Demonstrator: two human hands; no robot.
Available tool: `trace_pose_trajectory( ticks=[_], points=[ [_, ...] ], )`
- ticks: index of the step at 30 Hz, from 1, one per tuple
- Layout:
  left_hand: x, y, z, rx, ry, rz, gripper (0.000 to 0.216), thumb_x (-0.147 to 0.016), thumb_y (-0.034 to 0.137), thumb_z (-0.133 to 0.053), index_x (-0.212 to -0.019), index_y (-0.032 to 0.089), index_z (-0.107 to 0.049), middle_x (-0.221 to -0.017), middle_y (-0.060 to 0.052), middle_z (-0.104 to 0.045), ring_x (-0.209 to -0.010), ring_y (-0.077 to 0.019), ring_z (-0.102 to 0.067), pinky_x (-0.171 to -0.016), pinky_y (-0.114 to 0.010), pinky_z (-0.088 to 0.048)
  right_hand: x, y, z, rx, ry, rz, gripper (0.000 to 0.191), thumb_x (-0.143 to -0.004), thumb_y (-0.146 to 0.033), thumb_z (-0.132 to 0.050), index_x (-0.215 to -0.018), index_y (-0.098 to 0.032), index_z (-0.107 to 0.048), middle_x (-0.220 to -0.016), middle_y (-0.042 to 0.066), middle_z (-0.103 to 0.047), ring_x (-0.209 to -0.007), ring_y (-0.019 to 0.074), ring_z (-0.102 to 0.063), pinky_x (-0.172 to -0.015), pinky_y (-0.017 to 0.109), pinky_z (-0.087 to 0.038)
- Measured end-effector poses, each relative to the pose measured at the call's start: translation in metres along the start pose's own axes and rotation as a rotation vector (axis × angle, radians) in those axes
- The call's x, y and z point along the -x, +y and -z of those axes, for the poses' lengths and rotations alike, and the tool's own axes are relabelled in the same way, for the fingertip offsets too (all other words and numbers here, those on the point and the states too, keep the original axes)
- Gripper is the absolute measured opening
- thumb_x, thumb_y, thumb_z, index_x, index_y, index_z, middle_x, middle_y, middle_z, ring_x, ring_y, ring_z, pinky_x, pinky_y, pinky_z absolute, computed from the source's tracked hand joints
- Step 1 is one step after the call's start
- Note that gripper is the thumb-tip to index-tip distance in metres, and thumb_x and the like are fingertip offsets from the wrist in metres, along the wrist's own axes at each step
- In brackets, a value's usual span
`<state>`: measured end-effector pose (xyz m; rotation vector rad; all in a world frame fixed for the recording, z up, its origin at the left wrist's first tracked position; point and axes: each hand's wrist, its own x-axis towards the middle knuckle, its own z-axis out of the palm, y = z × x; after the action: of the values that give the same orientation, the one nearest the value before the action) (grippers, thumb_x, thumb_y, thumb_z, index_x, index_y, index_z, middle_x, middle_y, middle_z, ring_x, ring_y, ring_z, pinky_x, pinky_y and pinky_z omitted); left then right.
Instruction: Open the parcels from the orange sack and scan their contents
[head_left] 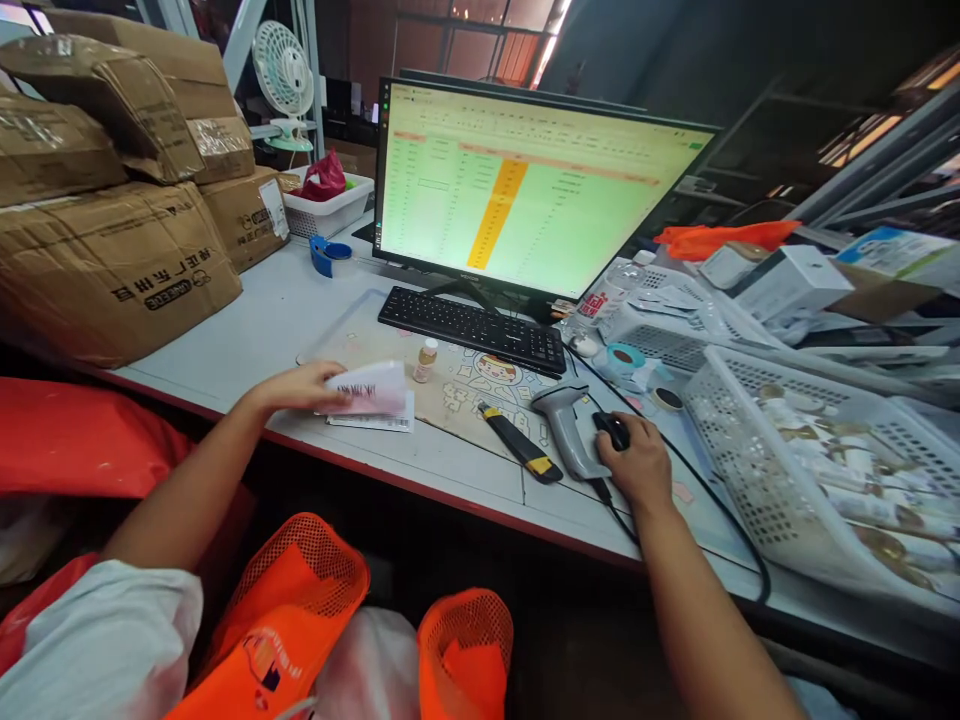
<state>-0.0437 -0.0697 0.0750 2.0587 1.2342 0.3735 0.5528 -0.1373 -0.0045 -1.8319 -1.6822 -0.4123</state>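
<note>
My left hand (304,387) is closed on the left end of a pale pink packet (375,388) with dark lettering, held just above a white barcoded sheet (394,412) at the desk's front edge. To its right a small white-capped bottle (425,362) stands upright on the printed desk mat (450,395). My right hand (637,455) is wrapped over a black computer mouse (611,430). Beside the mouse lies a grey barcode scanner (570,430), and left of that a black and yellow utility knife (519,442). The lit monitor (517,190) shows a spreadsheet with an orange column.
A black keyboard (472,325) sits below the monitor. Cardboard boxes (112,270) are stacked at the left, near a blue tape dispenser (328,255). A white basket (757,470) of wrapped items stands at the right. Tape rolls (666,399) and a black cable (720,500) lie before it.
</note>
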Motion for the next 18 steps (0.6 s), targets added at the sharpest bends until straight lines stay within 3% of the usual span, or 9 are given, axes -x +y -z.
trace_pose_trajectory(
  ticks=[3,5,8,9,11,13,16,18],
  points=[
    [-0.003,0.010,-0.022,-0.330,0.026,0.010,0.058,-0.073,0.048,-0.070,-0.121,0.015,-0.069,-0.148,-0.016,-0.055,-0.137,-0.0390,-0.046,-0.115,-0.047,-0.039,-0.003,-0.001,0.000,-0.008,0.018,-0.002,0.054,-0.084,-0.044,-0.054,-0.128,-0.013,-0.062,-0.123,0.021,-0.065,-0.116,0.0351,-0.060,-0.104,0.052,-0.048],
    [-0.003,0.013,-0.029,-0.415,0.024,0.036,0.065,-0.075,0.042,-0.068,-0.134,0.015,-0.061,-0.141,-0.017,-0.060,-0.132,-0.0375,-0.050,-0.110,-0.046,-0.043,-0.009,-0.008,0.007,-0.021,0.048,0.001,0.058,-0.084,-0.044,-0.055,-0.130,-0.010,-0.059,-0.126,0.023,-0.064,-0.120,0.0362,-0.059,-0.107,0.054,-0.045],
    [0.002,0.015,-0.034,-0.428,0.027,0.044,0.076,-0.075,0.033,-0.064,-0.147,0.017,-0.048,-0.127,-0.016,-0.067,-0.122,-0.0349,-0.058,-0.101,-0.042,-0.049,-0.020,-0.039,0.038,-0.062,0.128,-0.018,0.056,-0.085,-0.043,-0.055,-0.130,-0.011,-0.057,-0.127,0.023,-0.063,-0.123,0.0360,-0.057,-0.110,0.057,-0.042],
    [0.004,0.016,-0.037,-0.441,0.063,0.009,0.070,-0.075,0.032,-0.063,-0.143,0.015,-0.053,-0.129,-0.017,-0.066,-0.122,-0.0354,-0.059,-0.102,-0.043,-0.047,-0.022,-0.056,0.052,-0.092,0.154,-0.020,0.054,-0.085,-0.042,-0.055,-0.130,-0.012,-0.057,-0.128,0.023,-0.063,-0.125,0.0360,-0.056,-0.111,0.058,-0.041],
    [0.006,0.021,-0.044,-0.448,0.078,-0.080,0.037,-0.083,0.035,-0.053,-0.111,0.016,-0.069,-0.114,-0.016,-0.071,-0.109,-0.0340,-0.065,-0.096,-0.042,-0.050,-0.021,-0.098,0.080,-0.206,0.126,0.085,0.049,-0.088,-0.041,-0.056,-0.130,-0.016,-0.057,-0.132,0.021,-0.062,-0.130,0.0341,-0.054,-0.114,0.056,-0.040],
    [0.008,0.033,-0.056,-0.440,0.055,-0.176,0.029,-0.090,0.037,-0.046,-0.093,0.021,-0.070,-0.101,-0.012,-0.072,-0.095,-0.0300,-0.068,-0.081,-0.037,-0.052,-0.012,-0.148,0.100,-0.352,-0.036,0.252,0.051,-0.091,-0.045,-0.061,-0.136,-0.020,-0.055,-0.139,0.016,-0.060,-0.132,0.0300,-0.054,-0.113,0.049,-0.043],
    [0.019,0.066,-0.079,-0.489,0.132,-0.360,0.022,-0.089,0.030,-0.047,-0.090,0.025,-0.068,-0.101,-0.007,-0.070,-0.087,-0.0254,-0.069,-0.070,-0.032,-0.050,0.013,-0.221,0.116,-0.441,-0.441,0.464,0.073,-0.088,-0.053,-0.070,-0.148,-0.021,-0.045,-0.142,0.014,-0.060,-0.130,0.0264,-0.057,-0.107,0.039,-0.048],
    [0.029,0.088,-0.092,-0.475,0.158,-0.496,0.017,-0.091,0.028,-0.050,-0.087,0.026,-0.066,-0.097,-0.005,-0.069,-0.078,-0.0220,-0.068,-0.063,-0.030,-0.048,0.031,-0.254,0.121,-0.322,-0.687,0.520,0.055,-0.093,-0.045,-0.065,-0.139,-0.018,-0.053,-0.123,0.013,-0.071,-0.110,0.0252,-0.068,-0.092,0.036,-0.054]
  ],
)
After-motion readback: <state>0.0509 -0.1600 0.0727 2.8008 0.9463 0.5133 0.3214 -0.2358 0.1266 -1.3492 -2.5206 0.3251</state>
